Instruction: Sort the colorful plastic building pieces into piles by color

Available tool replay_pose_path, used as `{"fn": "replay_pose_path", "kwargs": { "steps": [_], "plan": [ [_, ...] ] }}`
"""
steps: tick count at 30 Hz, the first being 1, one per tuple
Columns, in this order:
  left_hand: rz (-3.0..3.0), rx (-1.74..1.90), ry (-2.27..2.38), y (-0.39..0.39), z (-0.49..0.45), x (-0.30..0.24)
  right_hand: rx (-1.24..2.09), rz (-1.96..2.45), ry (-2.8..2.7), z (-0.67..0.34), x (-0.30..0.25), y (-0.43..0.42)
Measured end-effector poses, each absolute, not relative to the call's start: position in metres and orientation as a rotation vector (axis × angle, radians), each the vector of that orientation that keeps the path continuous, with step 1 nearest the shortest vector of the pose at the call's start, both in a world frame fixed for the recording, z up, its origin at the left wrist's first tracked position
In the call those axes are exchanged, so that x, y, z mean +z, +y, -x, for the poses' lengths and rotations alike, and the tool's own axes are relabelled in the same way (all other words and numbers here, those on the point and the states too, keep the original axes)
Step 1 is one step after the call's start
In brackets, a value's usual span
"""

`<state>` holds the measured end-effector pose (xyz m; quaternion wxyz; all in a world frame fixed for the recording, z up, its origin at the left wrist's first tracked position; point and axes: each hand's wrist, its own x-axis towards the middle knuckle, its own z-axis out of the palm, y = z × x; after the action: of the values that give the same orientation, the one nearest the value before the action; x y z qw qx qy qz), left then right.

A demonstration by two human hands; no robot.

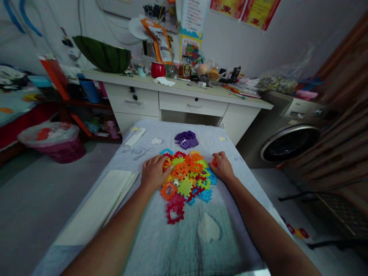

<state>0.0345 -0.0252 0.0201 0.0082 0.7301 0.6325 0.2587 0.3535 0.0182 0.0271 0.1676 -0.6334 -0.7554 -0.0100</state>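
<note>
A heap of toothed plastic building pieces [184, 186] in orange, red, yellow-green and blue lies on the cloth-covered table. My left hand [153, 171] rests palm down against the left side of the heap, fingers stretched and thumb apart, touching pieces there. Right of the heap, my right hand [222, 165] has its fingers closed on an orange plastic piece [214, 161], which they partly cover. Beyond the heap, purple plastic pieces [186, 140] are gathered in a separate small pile.
A folded pale cloth or paper stack [97, 203] lies at the table's left, with a white box-like object [135, 137] farther back. Behind stands a white desk [189, 103] bearing a cut watermelon [103, 55] and jars. A washing machine [287, 130] stands at right.
</note>
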Motion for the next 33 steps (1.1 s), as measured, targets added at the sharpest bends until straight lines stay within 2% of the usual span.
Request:
{"fn": "replay_pose_path", "kwargs": {
  "steps": [7,17,21,23,28,33],
  "plan": [
    [-2.26,0.857,1.968,-0.024,-0.033,0.02,0.081,1.754,-2.031,-0.352,0.036,0.024],
    [-2.184,1.01,1.952,-0.026,-0.035,0.02,0.309,1.193,-2.098,-0.247,0.083,0.009],
    [-2.188,1.059,1.859,-0.028,-0.034,0.021,0.422,1.079,-2.172,-0.252,0.086,0.004],
    [-2.222,1.033,1.818,-0.028,-0.034,0.022,0.382,1.178,-2.159,-0.278,0.086,0.002],
    [-2.343,0.906,1.74,-0.028,-0.035,0.021,0.132,1.835,-2.234,-0.363,0.071,-0.019],
    [-2.436,0.89,1.647,-0.03,-0.041,0.02,0.254,2.042,-2.297,-0.399,0.052,-0.046]
  ]
}}
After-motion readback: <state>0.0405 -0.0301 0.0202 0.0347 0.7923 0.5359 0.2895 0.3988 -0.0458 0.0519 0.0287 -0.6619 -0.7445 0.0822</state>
